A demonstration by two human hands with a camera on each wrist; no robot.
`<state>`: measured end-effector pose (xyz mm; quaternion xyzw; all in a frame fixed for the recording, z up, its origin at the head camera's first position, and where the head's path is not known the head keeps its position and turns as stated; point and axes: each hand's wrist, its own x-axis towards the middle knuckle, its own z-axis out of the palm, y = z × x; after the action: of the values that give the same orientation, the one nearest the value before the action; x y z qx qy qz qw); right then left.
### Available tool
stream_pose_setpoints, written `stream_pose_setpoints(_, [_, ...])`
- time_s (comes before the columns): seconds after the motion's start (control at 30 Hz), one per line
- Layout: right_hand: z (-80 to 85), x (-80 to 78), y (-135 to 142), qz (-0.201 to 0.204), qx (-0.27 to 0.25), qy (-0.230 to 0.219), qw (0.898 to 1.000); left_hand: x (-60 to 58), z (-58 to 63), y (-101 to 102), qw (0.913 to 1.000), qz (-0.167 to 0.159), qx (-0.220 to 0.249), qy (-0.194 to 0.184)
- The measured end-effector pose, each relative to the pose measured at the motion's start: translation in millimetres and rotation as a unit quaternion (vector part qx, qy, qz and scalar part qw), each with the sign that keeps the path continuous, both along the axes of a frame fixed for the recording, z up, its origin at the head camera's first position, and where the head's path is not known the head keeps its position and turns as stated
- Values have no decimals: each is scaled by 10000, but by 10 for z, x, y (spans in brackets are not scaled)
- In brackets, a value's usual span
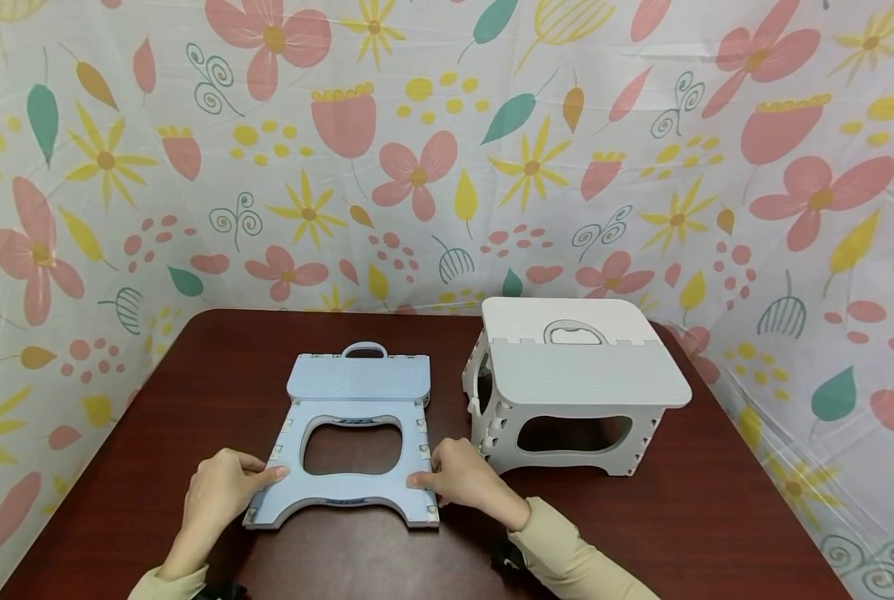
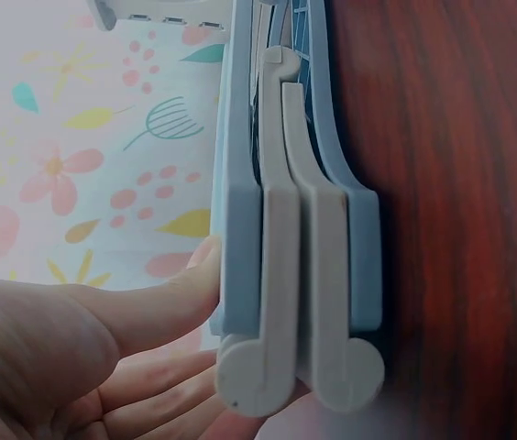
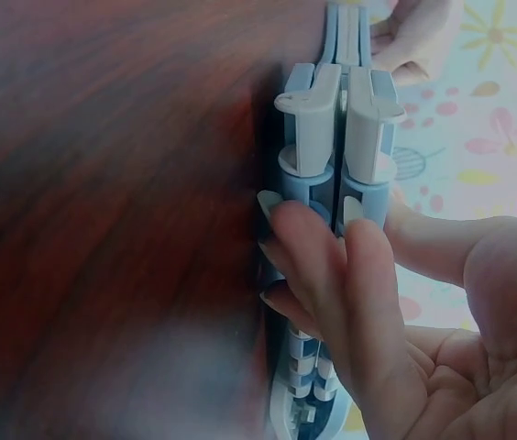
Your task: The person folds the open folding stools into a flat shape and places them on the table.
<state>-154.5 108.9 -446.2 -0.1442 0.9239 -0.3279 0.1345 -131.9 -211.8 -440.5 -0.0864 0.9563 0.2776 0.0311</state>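
A light blue folding step stool (image 1: 358, 379) lies folded flat on the dark red-brown table, its carry handle (image 1: 365, 347) pointing away from me. My left hand (image 1: 222, 487) grips its near left edge, thumb on the upper panel and fingers at the side. On the opposite edge, my right hand (image 1: 467, 477) holds the stool with the thumb on top. The right wrist view shows the right fingers (image 3: 368, 284) curled against the hinged side. Stacked blue and grey leg panels (image 2: 280, 238) show edge-on in the left wrist view.
To the right stands an unfolded white and grey folding stool (image 1: 581, 371), upright on its legs, close to my right hand. The table (image 1: 641, 533) runs back to a flower-printed cloth (image 1: 417, 100) hanging behind and at both sides.
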Motion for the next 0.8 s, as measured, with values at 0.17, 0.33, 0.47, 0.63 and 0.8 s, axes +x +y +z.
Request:
stream_pose_setpoints(0.17, [-7, 8, -1, -8, 13, 5, 10000, 17, 4, 17, 9999, 81, 54, -39])
stream_pose_setpoints(0.33, [-1, 17, -5, -4, 24, 11, 10000, 19, 5, 13, 9999, 78, 75, -35])
stream_pose_setpoints(0.47, [22, 40, 2, 22, 13, 72, 10000, 10, 34, 8, 9999, 57, 52, -126])
stream_pose_setpoints(0.63, [41, 92, 17, 126, 344, 575, 9977, 8, 100, 32, 9994, -60, -149, -293])
stream_pose_setpoints(0.8, [53, 144, 34, 19, 641, 1563, 9856, 30, 181, 108, 9990, -128, -378, 180])
